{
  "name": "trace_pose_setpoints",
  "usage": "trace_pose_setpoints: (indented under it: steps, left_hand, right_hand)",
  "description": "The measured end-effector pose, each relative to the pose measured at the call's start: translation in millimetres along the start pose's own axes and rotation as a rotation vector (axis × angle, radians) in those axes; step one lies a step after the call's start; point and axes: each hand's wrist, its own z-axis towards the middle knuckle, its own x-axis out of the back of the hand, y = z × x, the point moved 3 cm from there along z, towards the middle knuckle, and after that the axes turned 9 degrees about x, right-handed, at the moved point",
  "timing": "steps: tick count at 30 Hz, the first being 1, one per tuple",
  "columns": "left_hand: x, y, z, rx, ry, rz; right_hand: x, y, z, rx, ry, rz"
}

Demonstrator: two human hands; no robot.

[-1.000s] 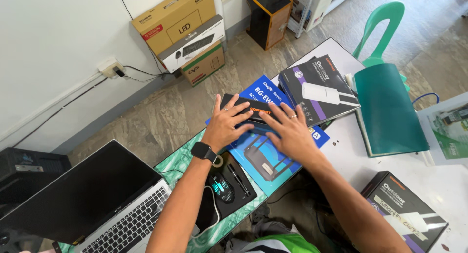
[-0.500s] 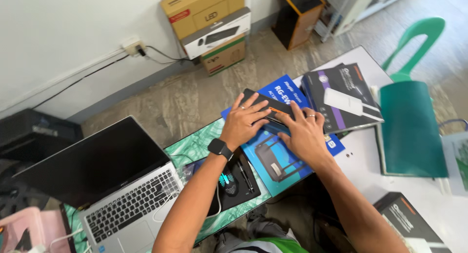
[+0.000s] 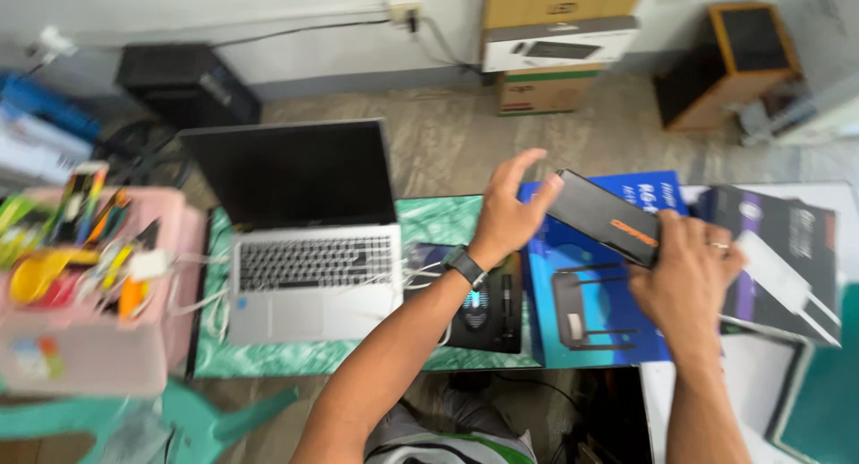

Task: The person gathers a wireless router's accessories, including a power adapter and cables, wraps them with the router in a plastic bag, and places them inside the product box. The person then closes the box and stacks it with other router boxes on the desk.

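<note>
Both hands are up over the tabletop (image 3: 358, 357) with a flat black box (image 3: 601, 216), orange-marked on its face, lifted between them. It hangs tilted just above the blue router box (image 3: 586, 294), apart from it as far as I can tell. The right hand (image 3: 684, 280) has its grip closed on the box's lower right end, fingers wrapped over the edge, a ring showing. The left hand (image 3: 506, 215) is at the upper left end, grip open: fingers spread and raised, only the thumb side seems to touch the corner. A dark watch (image 3: 463, 265) sits on that wrist.

My read: this is the lifting-out or turning-over step, the black box carried mainly by the right hand. The next move calls for the left hand to close on its end so the box does not tip.

Both forearms reach forward from below, elbows bent, left forearm crossing beside the open laptop (image 3: 300, 240).
</note>
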Motion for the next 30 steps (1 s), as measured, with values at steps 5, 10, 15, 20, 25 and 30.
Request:
trace_pose_setpoints:
  steps: [5,10,15,20,25,30]
  left_hand:
    - [83.8,-30.9,-16.0,0.950,-0.310,-0.776]
    - [189.9,-47.5,-62.8,0.864,-0.178,-0.919]
    - [311.9,-67.1,-129.7,0.759,-0.146,-1.120]
    - [417.3,-81.4,-213.6,0.697,0.203,-1.109]
    - [512.0,-103.0,-296.9,0.624,0.405,-1.092]
    - [580.0,-126.0,-372.9,0.546,0.494,-1.080]
  right_hand:
    - [23.9,-61.7,12.7,0.336,0.164,0.129]
    - [21.3,-162.3,15.0,0.533,0.226,0.353]
    - [13.2,-280.5,-4.4,0.640,0.169,0.452]
    - [3.7,-393.3,-27.4,0.682,0.024,0.435]
    - [-19.0,-479.4,-46.4,0.461,-0.395,1.045]
    - [-58.8,-549.8,-77.0,0.049,-0.718,1.414]
